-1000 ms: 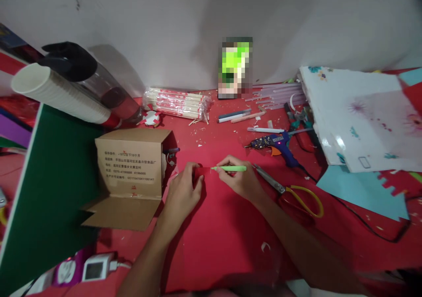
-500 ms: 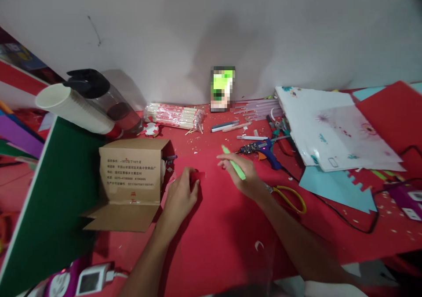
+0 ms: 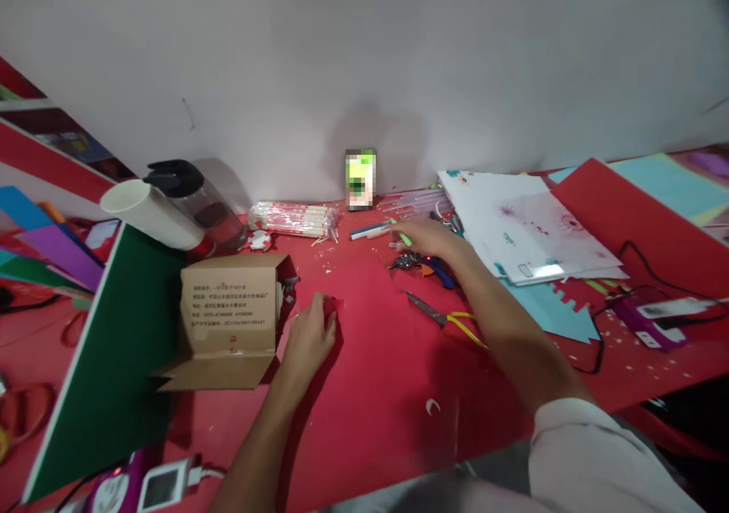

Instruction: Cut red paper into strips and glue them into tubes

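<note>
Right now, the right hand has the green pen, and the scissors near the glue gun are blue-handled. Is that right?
Not quite: the head view shows the scissors near the glue gun are yellow-handled, not blue-handled. The right hand does have the green pen.

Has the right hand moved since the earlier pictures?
Yes: the right hand has moved forward, much closer to the phone by the wall.

Single view: head-worn camera, above near edge of red tabletop (image 3: 638, 384), facing forward and down. Grey wall (image 3: 490, 73) fills upper frame. Wide field, arm's reach: left hand (image 3: 310, 327) just below and left of centre, right hand (image 3: 421, 238) farther off, toward wall.
</note>
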Demonstrator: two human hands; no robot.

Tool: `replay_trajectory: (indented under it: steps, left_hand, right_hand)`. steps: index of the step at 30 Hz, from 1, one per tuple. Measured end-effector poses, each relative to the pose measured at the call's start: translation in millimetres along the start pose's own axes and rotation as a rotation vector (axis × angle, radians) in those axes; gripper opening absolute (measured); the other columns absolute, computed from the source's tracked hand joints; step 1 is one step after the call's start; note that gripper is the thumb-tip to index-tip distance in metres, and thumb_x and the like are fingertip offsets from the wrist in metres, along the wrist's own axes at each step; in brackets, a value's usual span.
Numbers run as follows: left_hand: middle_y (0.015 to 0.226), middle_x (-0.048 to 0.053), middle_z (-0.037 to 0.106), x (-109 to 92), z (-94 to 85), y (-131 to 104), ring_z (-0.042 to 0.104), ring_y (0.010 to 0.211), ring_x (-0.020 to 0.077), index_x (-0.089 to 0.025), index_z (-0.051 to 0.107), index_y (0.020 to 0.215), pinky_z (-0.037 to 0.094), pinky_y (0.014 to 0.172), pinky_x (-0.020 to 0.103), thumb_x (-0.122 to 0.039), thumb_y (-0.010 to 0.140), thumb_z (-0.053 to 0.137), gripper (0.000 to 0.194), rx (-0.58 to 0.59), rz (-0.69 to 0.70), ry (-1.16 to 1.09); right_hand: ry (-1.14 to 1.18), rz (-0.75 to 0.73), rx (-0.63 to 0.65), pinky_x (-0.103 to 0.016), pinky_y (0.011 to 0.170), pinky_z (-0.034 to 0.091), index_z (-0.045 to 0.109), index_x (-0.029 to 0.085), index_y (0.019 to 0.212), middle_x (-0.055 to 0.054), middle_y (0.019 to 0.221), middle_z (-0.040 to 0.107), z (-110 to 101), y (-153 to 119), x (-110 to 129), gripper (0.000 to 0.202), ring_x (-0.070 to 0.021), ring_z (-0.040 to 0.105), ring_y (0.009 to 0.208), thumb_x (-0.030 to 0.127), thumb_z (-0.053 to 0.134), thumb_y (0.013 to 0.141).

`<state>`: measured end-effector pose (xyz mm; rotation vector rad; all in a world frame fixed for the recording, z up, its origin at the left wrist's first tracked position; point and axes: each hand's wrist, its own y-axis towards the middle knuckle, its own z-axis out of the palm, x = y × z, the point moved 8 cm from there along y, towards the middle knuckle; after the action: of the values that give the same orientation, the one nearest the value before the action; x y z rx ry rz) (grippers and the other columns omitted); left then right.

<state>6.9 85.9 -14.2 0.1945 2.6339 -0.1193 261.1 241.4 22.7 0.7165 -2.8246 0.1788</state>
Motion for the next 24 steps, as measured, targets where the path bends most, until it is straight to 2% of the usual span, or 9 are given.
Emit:
replay_trajectory:
  steps: [3, 8, 15, 19, 24]
  left_hand:
    - [0.1, 0.012, 0.076, -1, -1.4, 0, 0.075, 0.093, 0.0273, -0.017, 0.054, 0.119, 0.053, 0.076, 0.034, -0.016, 0.095, 0.053, 0.023, -0.024, 0.018, -0.003]
    - [0.1, 0.013, 0.076, -1, -0.8, 0, 0.075, 0.093, 0.0259, -0.017, 0.054, 0.118, 0.051, 0.073, 0.033, -0.013, 0.096, 0.051, 0.023, -0.007, 0.016, 0.029]
    - [0.101, 0.013, 0.075, -2, 0.1, -1, 0.074, 0.094, 0.0262, -0.017, 0.054, 0.116, 0.05, 0.075, 0.033, -0.016, 0.098, 0.048, 0.019, -0.011, 0.027, 0.038]
    - [0.104, 0.014, 0.075, -1, -1.8, 0, 0.074, 0.096, 0.0267, -0.018, 0.054, 0.117, 0.051, 0.076, 0.033, -0.016, 0.097, 0.05, 0.021, -0.028, 0.036, 0.002]
    - [0.101, 0.013, 0.076, 0, -2.2, 1, 0.074, 0.094, 0.026, -0.018, 0.053, 0.119, 0.05, 0.074, 0.032, -0.017, 0.097, 0.051, 0.023, -0.007, 0.032, 0.016]
  right_hand:
    - [-0.005, -0.039, 0.033, -0.028, 0.071, 0.035, 0.072, 0.023, 0.1, -0.004, 0.097, 0.077, 7, 9, 8, 0.023, -0.0208, 0.064, 0.085, 0.012, 0.075, 0.08]
    - [-0.081, -0.057, 0.06, -0.029, 0.066, 0.029, 0.07, 0.021, 0.099, -0.008, 0.095, 0.075, 13, 13, 11, 0.021, -0.021, 0.061, 0.082, 0.008, 0.066, 0.083]
    - [-0.065, -0.065, 0.002, -0.03, 0.069, 0.031, 0.067, 0.019, 0.101, -0.01, 0.103, 0.075, 1, 11, 9, 0.013, -0.0223, 0.062, 0.09, 0.014, 0.063, 0.09]
    - [0.039, -0.079, -0.117, -0.03, 0.075, 0.038, 0.066, 0.021, 0.108, -0.01, 0.11, 0.075, -20, -10, 19, 0.013, -0.0231, 0.065, 0.097, 0.022, 0.063, 0.096]
    - [0.153, -0.028, -0.213, -0.03, 0.074, 0.04, 0.067, 0.024, 0.103, -0.005, 0.103, 0.076, -37, -65, 35, 0.01, -0.0216, 0.067, 0.09, 0.02, 0.06, 0.097]
